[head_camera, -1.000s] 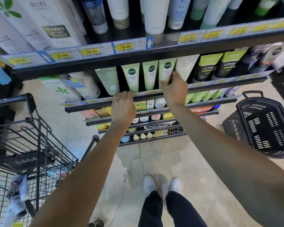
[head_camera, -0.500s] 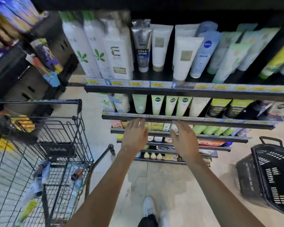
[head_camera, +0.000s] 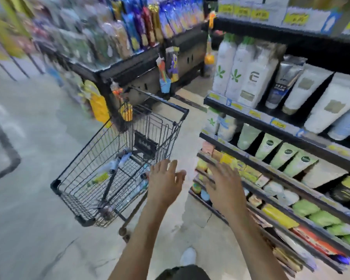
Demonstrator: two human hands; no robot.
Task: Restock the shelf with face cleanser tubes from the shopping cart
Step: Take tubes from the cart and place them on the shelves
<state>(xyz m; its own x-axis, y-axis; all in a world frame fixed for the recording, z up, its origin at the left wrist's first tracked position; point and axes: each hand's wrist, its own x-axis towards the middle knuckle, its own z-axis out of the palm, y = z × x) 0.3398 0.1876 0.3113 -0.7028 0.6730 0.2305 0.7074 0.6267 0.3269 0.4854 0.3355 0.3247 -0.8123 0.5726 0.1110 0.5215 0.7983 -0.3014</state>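
Both hands are empty with fingers spread: the left hand point(head_camera: 165, 183) hovers by the near rim of the black wire shopping cart point(head_camera: 85, 150), the right hand point(head_camera: 224, 187) before the black store shelf point(head_camera: 271, 128). Blurred face cleanser tubes point(head_camera: 113, 165) lie on the cart floor; pale green tubes point(head_camera: 281, 154) stand on the shelf.

The far aisle shelves point(head_camera: 101, 33) smear into streaks, so I can't read a single package there. My left hand point(head_camera: 165, 182) covers the near corner of the shopping cart point(head_camera: 117, 158), and the things lying in its basket are too blurred to name, perhaps tubes point(head_camera: 117, 161). The price tags point(head_camera: 255, 114) are illegible. The picture's right edge cuts off the shelf point(head_camera: 291, 136).
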